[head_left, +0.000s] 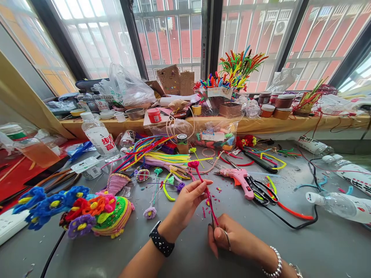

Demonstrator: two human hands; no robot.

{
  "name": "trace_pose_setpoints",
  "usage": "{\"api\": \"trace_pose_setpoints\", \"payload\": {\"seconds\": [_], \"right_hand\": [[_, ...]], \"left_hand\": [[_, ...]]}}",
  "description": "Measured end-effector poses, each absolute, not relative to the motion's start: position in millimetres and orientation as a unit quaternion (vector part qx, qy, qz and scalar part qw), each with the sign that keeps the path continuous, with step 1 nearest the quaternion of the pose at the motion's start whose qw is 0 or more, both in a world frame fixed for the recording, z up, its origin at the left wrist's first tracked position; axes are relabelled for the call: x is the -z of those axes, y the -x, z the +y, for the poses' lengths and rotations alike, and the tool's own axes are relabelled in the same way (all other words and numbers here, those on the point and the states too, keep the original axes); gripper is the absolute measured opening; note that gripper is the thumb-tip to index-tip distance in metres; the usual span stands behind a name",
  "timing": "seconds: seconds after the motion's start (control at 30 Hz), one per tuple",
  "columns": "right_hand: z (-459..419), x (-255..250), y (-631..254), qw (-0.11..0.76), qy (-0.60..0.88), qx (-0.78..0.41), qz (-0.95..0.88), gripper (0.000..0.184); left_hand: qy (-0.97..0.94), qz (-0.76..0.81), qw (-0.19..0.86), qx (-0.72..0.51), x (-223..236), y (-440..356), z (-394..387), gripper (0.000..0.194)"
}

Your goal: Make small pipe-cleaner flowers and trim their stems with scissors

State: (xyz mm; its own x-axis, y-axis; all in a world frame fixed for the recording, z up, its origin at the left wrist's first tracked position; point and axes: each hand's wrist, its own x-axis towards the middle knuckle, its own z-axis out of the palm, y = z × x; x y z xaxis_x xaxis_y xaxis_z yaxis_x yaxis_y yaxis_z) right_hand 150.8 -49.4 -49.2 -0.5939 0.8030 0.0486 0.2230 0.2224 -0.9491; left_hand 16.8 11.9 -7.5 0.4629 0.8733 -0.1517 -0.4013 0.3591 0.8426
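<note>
Between the thumb and fingers of my left hand [189,199] is a pink pipe cleaner [199,175], with a small pink bud shape at its top end. Its stem slants down toward my right hand [230,233]. That hand is closed on a pair of scissors [227,239], whose finger loop shows by the thumb. The blades point up along the stem; whether they touch it I cannot tell. Small pink clippings [204,212] lie on the table behind my hands. To the left sits a round pipe-cleaner piece with colourful flowers [114,216].
A pink glue gun [237,179] and black-handled scissors [262,193] lie at right, with a black cord. Bundled pipe cleaners [162,158] spread behind my left hand. Water bottles [100,137] stand left and others lie right. A cluttered sill [185,125] runs along the windows.
</note>
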Motion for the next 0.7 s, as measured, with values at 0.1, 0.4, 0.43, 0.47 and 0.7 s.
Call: {"api": "trace_pose_setpoints", "payload": {"seconds": [0.1,0.4,0.43,0.47,0.7], "right_hand": [[-49.4,47.0,-151.6,0.278,0.351,-0.504,-0.738,0.075],[-47.2,46.2,-151.7,0.287,0.349,-0.486,-0.748,0.076],[-46.9,47.1,-151.6,0.290,0.350,-0.490,-0.744,0.076],[-46.6,47.9,-151.4,0.293,0.352,-0.493,-0.740,0.075],[-45.7,50.5,-149.6,0.306,0.377,-0.504,-0.714,0.073]], "left_hand": [[-0.400,0.301,0.770,-0.397,9.8,-16.1,12.1,0.018],[-0.429,0.299,0.772,-0.363,5.5,-17.4,9.1,0.016],[-0.430,0.299,0.771,-0.363,5.3,-17.3,9.0,0.016],[-0.430,0.299,0.770,-0.363,5.4,-17.2,8.9,0.016],[-0.428,0.313,0.765,-0.364,7.7,-17.6,9.3,0.019]]}}
